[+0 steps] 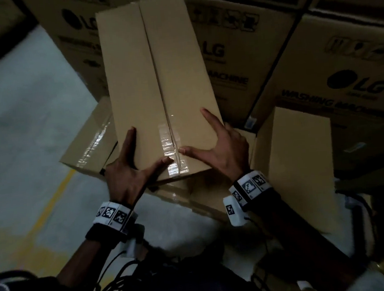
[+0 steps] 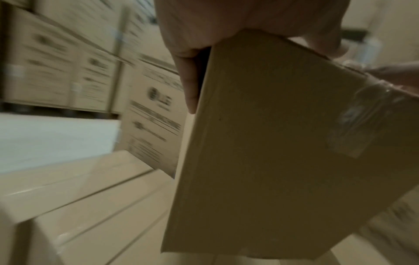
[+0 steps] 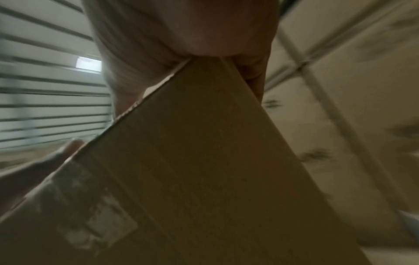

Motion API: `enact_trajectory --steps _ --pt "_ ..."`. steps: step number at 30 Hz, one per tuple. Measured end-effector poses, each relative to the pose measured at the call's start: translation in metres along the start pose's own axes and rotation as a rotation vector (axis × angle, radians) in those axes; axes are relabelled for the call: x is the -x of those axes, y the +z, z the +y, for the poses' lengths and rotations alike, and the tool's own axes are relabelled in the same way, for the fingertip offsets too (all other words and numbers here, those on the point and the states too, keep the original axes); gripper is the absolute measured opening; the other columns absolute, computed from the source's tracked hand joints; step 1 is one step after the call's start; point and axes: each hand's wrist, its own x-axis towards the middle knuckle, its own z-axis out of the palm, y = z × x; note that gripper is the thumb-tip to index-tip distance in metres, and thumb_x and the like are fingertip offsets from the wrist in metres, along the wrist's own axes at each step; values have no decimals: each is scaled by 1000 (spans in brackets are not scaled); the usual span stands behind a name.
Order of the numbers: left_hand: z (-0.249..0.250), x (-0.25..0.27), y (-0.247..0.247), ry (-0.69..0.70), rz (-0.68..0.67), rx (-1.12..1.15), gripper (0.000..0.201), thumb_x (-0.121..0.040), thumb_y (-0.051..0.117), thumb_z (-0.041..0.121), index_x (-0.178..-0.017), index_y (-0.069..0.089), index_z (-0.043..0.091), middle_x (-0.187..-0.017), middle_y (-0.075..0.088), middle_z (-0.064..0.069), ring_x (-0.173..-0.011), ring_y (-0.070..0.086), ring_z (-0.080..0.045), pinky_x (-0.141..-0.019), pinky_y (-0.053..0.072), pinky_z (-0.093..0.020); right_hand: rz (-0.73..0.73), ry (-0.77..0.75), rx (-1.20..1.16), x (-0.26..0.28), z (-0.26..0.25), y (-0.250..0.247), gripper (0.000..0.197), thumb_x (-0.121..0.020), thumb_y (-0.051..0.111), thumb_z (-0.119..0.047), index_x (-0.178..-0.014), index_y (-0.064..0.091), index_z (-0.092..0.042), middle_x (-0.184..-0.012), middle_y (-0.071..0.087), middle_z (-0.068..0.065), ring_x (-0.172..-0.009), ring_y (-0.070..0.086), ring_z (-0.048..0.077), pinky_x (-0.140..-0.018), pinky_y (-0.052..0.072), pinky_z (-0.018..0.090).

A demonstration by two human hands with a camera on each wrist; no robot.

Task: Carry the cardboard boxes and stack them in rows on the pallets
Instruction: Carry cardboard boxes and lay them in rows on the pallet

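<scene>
A long plain cardboard box [image 1: 158,83], its top seam sealed with clear tape [image 1: 173,151], was held at its near end between both hands, its far end pointing away toward the stacked goods; the left hand [image 1: 128,171] gripped the near left corner, fingers running down the left side and thumb lying across the top toward the tape; the right hand [image 1: 221,150] gripped the near right corner, thumb stretched across the top to meet the tape, index finger laid along the right edge, the other fingers wrapped down the side; in the left wrist view the box [image 2: 283,143] filled the right of the frame with the left hand [image 2: 226,26] clamped over its corner; the right wrist view showed the same corner hold, though blurred. Beneath and to the left lay another taped box [image 1: 87,144]; a further plain box [image 1: 298,166] stood just to the right. Large printed cartons [image 1: 350,73] rose behind; grey floor [image 1: 23,112] with a yellow line [image 1: 52,197] lay to the left.
</scene>
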Motion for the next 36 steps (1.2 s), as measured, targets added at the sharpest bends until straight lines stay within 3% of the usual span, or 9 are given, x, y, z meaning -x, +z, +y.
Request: enact_trajectory --steps 2,7,10,13,17,23,26,31,36 --pt "-18 -4 -26 -30 81 35 109 -63 80 72 -157 32 46 -147 57 8 -122 53 -1 -105 39 -17 -22 -80 8 -8 -35 9 113 -61 68 -90 -155 15 -59 -163 35 10 -149 31 34 -119 28 52" --pt "-73 -15 -107 -104 233 9 112 -59 76 82 -156 31 49 -141 63 2 -119 66 -19 -101 45 -24 -108 -247 42 -26 -129 64 113 -61 69 -90 -156 17 -58 -162 37 9 -149 32 32 -119 27 50" --pt "-114 -22 -161 -151 306 1 115 -54 72 90 -155 33 49 -136 67 2 -114 69 -18 -101 49 -25 -129 -325 70 -30 -186 110 114 -58 66 -94 -155 17 -59 -159 42 8 -146 37 31 -117 32 48" --pt "-157 -30 -217 -192 359 -35 115 -54 72 90 -155 30 52 -135 67 2 -107 72 -21 -101 54 -33 -163 -404 95 -33 -247 158 117 -56 60 -99 -155 14 -59 -158 44 9 -144 41 34 -115 34 50" --pt "-218 -32 -294 -232 464 -67 117 -53 75 87 -155 32 50 -130 71 1 -100 74 -21 -98 55 -32 -196 -530 96 -26 -326 229 115 -58 57 -100 -155 13 -58 -153 48 7 -138 46 32 -113 38 49" --pt "-292 -19 -387 -327 584 -97 118 -54 77 87 -155 30 51 -129 71 -1 -103 72 -17 -98 56 -32 -243 -721 44 -8 -428 318 110 -62 61 -93 -157 27 -49 -143 58 1 -126 57 25 -101 44 37" --pt "-331 -16 -425 -404 651 -111 119 -55 75 90 -157 27 50 -130 70 -2 -106 71 -17 -100 56 -36 -319 -806 23 -7 -480 369 109 -63 62 -93 -157 27 -49 -146 56 0 -129 56 23 -103 45 37" --pt "-390 -27 -487 -523 732 -150 121 -54 77 87 -157 31 45 -148 56 9 -118 64 -9 -104 44 -19 -441 -917 72 -13 -565 456 110 -61 59 -98 -155 24 -54 -133 59 7 -119 61 28 -97 53 42" --pt "-464 -70 -558 -626 792 -243 120 -51 75 88 -155 37 44 -146 57 12 -113 69 -15 -100 46 -23 -524 -998 92 -36 -666 554 111 -56 56 -101 -153 26 -56 -131 60 8 -118 62 31 -96 52 43"
